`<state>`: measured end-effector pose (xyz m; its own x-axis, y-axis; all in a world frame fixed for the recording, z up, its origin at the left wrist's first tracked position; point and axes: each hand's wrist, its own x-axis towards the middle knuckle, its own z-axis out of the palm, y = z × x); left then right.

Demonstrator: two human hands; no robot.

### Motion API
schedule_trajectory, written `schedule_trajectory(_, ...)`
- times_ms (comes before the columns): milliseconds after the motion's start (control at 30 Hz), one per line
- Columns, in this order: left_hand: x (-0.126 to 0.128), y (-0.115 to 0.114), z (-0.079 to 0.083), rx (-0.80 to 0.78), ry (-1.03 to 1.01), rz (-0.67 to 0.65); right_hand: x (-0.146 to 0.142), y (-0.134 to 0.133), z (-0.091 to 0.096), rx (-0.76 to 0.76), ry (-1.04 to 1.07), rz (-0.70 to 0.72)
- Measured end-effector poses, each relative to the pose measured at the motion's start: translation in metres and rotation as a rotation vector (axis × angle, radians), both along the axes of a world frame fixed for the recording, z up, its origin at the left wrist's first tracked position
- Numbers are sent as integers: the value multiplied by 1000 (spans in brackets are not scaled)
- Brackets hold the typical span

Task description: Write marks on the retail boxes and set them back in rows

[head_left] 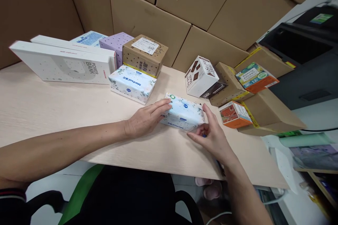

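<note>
A soft tissue pack (183, 113) in pale blue print lies flat in the middle of the light wooden table (52, 102). My left hand (146, 119) presses its left end, fingers stretched along the side. My right hand (210, 134) touches the pack's right end with thumb and fingertips; a small blue object shows under its palm, too hidden to name. Both hands frame the pack from either side.
A second tissue pack (132, 83) lies behind, by a brown dotted carton (144, 54), a purple box (116, 44) and a long white power-bank box (63, 64). To the right stand a white chocolate box (201, 75), an orange box (235, 114) and brown cartons (266, 110). Cardboard walls rise behind.
</note>
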<state>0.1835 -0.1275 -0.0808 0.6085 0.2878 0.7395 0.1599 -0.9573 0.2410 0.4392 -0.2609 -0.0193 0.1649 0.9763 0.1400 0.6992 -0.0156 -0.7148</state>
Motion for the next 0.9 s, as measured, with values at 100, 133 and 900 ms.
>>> schedule_trajectory(100,0,1,-2,-11,-15,-3,6,16,-5,-40,194,-68)
schedule_trajectory(133,1,2,-3,-14,-19,-6,9,19,-6,-73,243,-63)
schedule_trajectory(900,-3,-3,2,109,59,3,93,-4,-2,310,-47,-765)
